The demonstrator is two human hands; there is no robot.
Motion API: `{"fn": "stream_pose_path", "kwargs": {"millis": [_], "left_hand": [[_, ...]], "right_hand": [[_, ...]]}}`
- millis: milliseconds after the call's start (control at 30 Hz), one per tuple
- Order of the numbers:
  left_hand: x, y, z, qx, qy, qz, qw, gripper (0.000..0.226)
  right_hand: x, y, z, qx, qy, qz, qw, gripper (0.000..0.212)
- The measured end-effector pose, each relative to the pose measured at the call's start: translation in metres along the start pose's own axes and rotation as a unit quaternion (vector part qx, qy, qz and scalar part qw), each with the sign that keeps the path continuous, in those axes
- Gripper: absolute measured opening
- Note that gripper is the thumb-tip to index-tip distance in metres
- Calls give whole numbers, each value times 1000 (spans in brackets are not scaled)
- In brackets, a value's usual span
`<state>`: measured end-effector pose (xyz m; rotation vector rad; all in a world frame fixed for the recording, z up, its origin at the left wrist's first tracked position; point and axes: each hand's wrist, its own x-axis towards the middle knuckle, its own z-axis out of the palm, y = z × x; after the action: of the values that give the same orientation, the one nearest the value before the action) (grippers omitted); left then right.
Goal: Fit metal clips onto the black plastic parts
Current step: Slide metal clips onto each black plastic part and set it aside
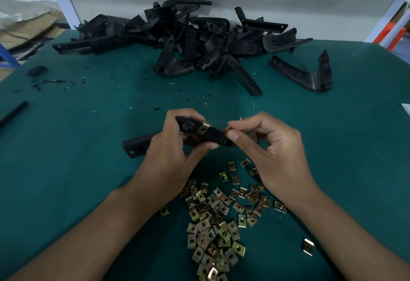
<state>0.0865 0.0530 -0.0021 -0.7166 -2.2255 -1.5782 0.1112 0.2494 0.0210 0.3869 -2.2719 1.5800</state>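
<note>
Second clip at the free end of the black part (213,135) — frame centre

Left hand (175,147) grips the part, long axis running left–right; right hand (264,145) pinches a metal clip (228,130) at its right tip, one fitted clip (202,128) mid-part

assembly workshop: parts pile (190,43), clips (217,221)

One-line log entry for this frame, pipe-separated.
left hand: holds black part | fitted clip: on part | right hand: pinches second clip at part end | loose clips: on mat
</note>
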Motion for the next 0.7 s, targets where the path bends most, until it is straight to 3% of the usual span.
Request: {"fn": "stream_pose_path", "kwargs": {"millis": [300,533,700], "left_hand": [[-2,0,-2,16,-13,-10,1000,41],[0,8,1,-2,54,11,998,44],[0,10,0,-11,78,11,997,42]], "right_hand": [[0,-4,-5,-86,-39,-39,995,10],[-3,-4,4,-120,-2,-73,990,21],[-2,-2,7,-83,2,-86,993,20]]}}
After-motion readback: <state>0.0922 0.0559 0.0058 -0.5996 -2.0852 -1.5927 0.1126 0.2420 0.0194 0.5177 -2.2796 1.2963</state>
